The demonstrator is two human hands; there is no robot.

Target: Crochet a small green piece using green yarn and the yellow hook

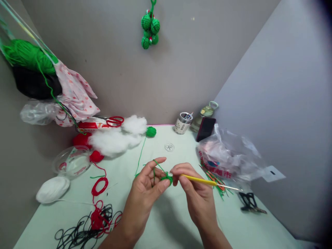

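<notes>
Between thumb and fingers, my left hand [145,190] pinches a small piece of green crochet work [168,178]. Green yarn loops over its raised index finger. My right hand [198,197] grips a crochet hook [199,180] with a yellow handle, its metal tip at the green piece and its other thin metal end pointing right. Both hands are close together above the pale table. Behind them sits a small green yarn ball [151,131], with a strand running down toward my left hand. The stitches are partly hidden by my fingers.
On the left lie white stuffing [116,138], red scissors [114,121], a white yarn ball [53,190] and tangled black cord [77,230]. A can [183,123], a phone [206,129], a plastic bag [228,154] and a black claw clip [250,203] are on the right.
</notes>
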